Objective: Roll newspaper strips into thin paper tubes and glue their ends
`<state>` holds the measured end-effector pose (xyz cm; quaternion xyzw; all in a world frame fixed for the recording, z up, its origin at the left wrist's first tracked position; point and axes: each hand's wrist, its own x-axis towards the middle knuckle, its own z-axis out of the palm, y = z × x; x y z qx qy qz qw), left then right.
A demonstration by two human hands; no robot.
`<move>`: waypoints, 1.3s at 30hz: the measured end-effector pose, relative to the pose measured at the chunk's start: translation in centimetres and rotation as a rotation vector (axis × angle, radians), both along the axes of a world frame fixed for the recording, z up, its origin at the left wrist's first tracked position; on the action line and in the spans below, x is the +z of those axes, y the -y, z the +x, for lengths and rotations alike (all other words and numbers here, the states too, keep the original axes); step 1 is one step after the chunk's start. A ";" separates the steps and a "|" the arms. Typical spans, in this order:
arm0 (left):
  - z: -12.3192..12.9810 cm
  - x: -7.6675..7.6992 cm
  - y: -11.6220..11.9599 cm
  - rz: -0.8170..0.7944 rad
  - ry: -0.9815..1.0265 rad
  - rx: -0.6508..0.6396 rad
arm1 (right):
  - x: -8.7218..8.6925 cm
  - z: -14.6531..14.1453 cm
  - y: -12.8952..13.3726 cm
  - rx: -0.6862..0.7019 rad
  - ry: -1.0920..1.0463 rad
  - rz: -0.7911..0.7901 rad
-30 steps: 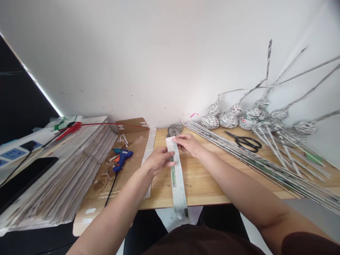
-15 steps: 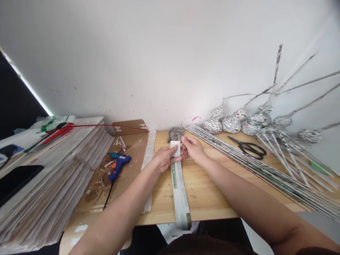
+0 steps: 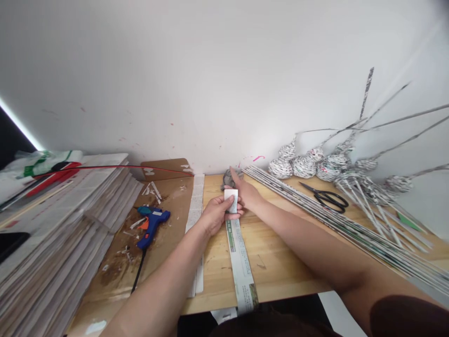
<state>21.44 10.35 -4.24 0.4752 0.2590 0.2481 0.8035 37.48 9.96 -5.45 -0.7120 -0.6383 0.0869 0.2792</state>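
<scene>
A long newspaper strip (image 3: 240,262) runs from the middle of the table down over its front edge. Its upper end is pinched in my left hand (image 3: 216,214), thumb on top and fingers beneath. Just beyond, my right hand (image 3: 248,193) reaches over a crumpled grey cloth (image 3: 228,179), index finger stretched out and touching it. The right hand's other fingers are mostly out of sight, and no object shows in it.
Left are a stack of newspaper strips (image 3: 94,224), a blue glue gun (image 3: 153,226) on stained cardboard (image 3: 175,220) and a flat strip pile (image 3: 195,206). Right lie rolled paper sticks (image 3: 298,201), black scissors (image 3: 328,197) and several woven paper gourds (image 3: 280,167).
My right hand has left the strip's upper end and moved forward onto the grey cloth. My left hand keeps its hold on the strip. The view has shifted slightly.
</scene>
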 end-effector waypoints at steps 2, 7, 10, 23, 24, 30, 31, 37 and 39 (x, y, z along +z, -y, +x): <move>0.0 0.0 0.0 0.010 -0.004 0.007 | 0.4 -0.1 -1.8 -0.040 0.022 -0.039; -0.1 -0.1 -0.2 0.020 -0.031 0.062 | 0.4 0.1 -4.5 -0.137 -0.026 -0.012; 0.0 0.0 -0.2 0.019 -0.045 0.078 | 0.5 0.4 -4.2 -0.123 -0.084 0.017; 0.2 0.4 1.3 0.082 -0.068 0.044 | 1.6 1.0 5.7 0.331 -1.104 -0.223; 0.2 0.4 1.3 0.089 -0.078 0.058 | 1.8 1.2 5.8 0.361 -1.117 -0.223; 0.3 0.3 1.4 0.122 -0.134 0.088 | 2.2 1.2 5.7 0.384 -1.031 -0.176; 0.3 0.3 1.4 0.131 -0.143 0.092 | 2.1 1.1 5.7 0.379 -1.027 -0.171; 0.4 0.2 1.6 0.202 -0.166 0.122 | 1.9 0.7 5.6 0.354 -1.020 -0.137; 0.4 0.3 1.7 0.232 -0.180 0.139 | 1.8 0.7 5.5 0.346 -1.011 -0.136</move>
